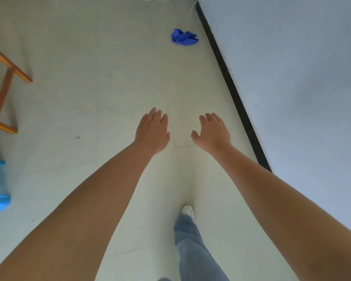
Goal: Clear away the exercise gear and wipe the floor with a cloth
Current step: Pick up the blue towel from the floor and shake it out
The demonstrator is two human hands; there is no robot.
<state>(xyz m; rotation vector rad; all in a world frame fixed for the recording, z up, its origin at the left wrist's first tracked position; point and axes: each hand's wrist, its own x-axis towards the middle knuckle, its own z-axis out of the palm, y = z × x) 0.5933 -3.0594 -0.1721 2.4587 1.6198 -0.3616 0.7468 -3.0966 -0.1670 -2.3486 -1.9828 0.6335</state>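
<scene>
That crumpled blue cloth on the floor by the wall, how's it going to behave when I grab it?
The crumpled blue cloth lies bunched in soft folds, so it will probably be floppy and sag or unfurl once lifted. It looks thin and small, so likely light. Being a rumpled heap on the pale tiled floor, it should slide or drag rather than roll if pushed.

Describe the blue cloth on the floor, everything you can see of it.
The blue cloth is a deep royal blue, soft-looking fabric, crumpled into a loose, uneven heap with folds and ragged edges. It lies on the pale floor near the black baseboard, ahead of both hands. Nothing but the floor touches it.
</scene>
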